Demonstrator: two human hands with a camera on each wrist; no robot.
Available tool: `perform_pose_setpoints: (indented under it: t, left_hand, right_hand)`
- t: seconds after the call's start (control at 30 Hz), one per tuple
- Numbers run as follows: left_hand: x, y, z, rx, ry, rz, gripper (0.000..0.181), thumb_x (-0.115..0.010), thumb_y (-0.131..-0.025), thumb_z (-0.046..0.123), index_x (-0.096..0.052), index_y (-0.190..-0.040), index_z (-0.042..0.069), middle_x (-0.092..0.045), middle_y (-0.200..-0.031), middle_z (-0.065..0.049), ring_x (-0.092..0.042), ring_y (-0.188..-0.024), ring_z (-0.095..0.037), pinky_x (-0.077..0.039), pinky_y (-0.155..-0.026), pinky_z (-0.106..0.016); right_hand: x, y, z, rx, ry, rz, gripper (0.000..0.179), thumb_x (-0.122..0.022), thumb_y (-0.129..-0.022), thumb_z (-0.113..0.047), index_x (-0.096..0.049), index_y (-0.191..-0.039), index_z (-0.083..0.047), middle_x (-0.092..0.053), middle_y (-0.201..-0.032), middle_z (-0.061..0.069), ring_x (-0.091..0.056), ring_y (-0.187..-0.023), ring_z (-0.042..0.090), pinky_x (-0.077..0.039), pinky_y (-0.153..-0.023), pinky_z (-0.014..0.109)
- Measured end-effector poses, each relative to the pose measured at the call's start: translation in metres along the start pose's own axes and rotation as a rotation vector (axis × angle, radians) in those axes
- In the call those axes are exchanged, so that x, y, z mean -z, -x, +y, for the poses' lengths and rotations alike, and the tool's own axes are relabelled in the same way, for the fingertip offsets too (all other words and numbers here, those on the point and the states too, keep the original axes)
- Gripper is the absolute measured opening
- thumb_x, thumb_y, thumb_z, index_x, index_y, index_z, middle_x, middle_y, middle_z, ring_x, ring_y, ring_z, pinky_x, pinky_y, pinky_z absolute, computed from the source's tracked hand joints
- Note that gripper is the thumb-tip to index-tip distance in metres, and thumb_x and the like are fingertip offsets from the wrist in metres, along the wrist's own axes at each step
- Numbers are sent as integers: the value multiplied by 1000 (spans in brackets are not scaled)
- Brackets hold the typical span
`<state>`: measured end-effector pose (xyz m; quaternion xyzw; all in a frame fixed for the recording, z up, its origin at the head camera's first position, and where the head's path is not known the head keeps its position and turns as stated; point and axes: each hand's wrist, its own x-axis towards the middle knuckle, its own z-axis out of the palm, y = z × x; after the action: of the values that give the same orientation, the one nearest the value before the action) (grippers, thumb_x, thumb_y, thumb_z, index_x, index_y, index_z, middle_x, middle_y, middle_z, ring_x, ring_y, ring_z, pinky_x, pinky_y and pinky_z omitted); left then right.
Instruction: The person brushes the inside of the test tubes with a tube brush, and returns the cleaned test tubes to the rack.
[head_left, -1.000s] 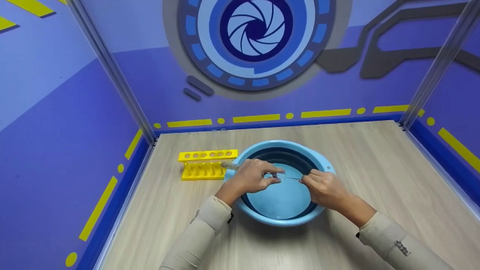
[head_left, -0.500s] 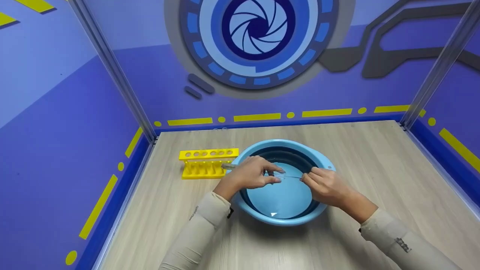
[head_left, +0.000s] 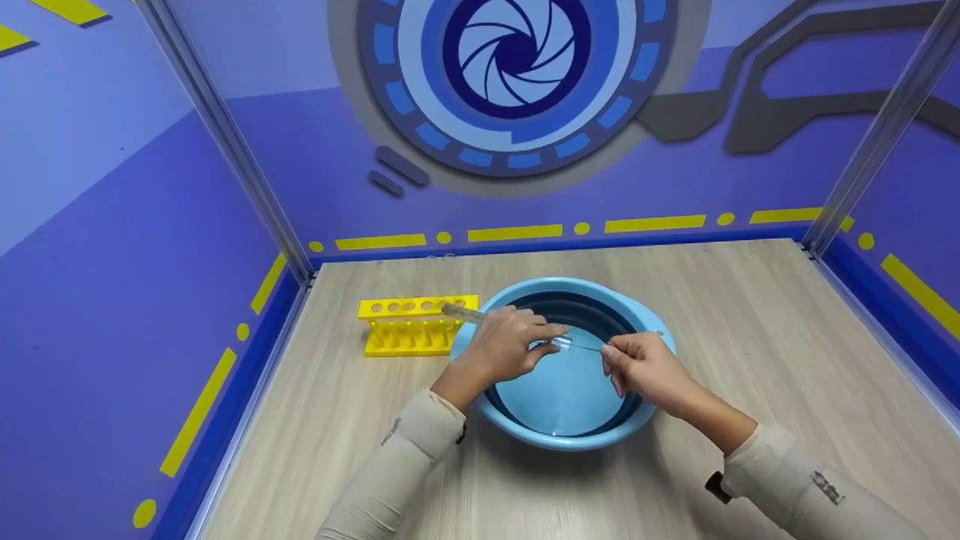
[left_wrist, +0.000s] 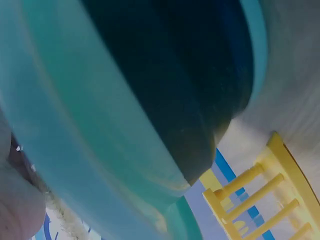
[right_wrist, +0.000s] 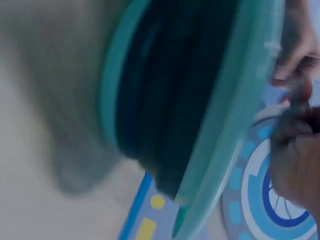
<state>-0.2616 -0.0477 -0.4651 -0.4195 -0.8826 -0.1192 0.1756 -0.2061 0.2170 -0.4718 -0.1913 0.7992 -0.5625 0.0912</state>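
Over a light blue basin (head_left: 570,444) holding water, my left hand (head_left: 504,346) grips a clear glass test tube (head_left: 469,314). Its mouth points right, and its far end rises a little beyond the basin's left rim. Inside that end sit the pale bristles of a test tube brush (left_wrist: 62,215), seen at the lower left of the left wrist view. The brush's thin wire handle (head_left: 587,346) runs out of the mouth to my right hand (head_left: 649,367), which pinches it. My left palm hides the middle of the tube. In the right wrist view both hands are blurred.
A yellow test tube rack (head_left: 409,348) stands on the wooden table (head_left: 337,435) left of the basin, close to its rim. Small clear rings (head_left: 441,257) show at the table's back edge. Printed panels enclose the back and both sides.
The closed end of the test tube has tipped upward. My right hand has turned, its fingers loosening from a fist into a pinch on the wire. The basin and rack have stayed put.
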Motion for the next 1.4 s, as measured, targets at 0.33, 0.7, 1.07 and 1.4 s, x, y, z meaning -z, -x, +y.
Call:
perform_pose_setpoints:
  t: [0.33,0.7,1.07,1.4]
  left_hand:
    - [1,-2,-2,-82,-63,68,32,-67,-105,44,-77,-132,31,-73,-82,8,-61,-71,-11,-44,-65,-20]
    - [13,-3,0,-26,183,-139,35,-70,-103,45,-77,-133,29,-78,-81,5,-42,-49,-7,-28,-48,-16]
    - [13,5,-5,48,330,-243,37,-69,-103,47,-75,-136,30,-61,-63,2,-37,-46,-9,-30,-49,-19]
    - [17,10,-13,97,360,-289,39,-69,-103,50,-73,-137,34,-65,-68,4,-37,-49,-9,-32,-52,-20]
  right_hand:
    - [-3,2,5,110,106,78,30,-56,-112,-18,-67,-86,-7,-62,-62,-1,-58,-55,7,-47,-52,21]
    - [5,-6,30,1035,825,366,22,-60,-106,-7,-68,-86,-6,-61,-65,2,-50,-55,10,-43,-51,15]
    - [9,-5,31,1193,995,381,33,-52,-109,-10,-70,-83,-4,-64,-63,2,-50,-51,12,-43,-46,18]
    - [11,-2,33,1241,965,397,32,-52,-108,-7,-70,-82,-2,-59,-61,2,-46,-50,11,-42,-44,18]
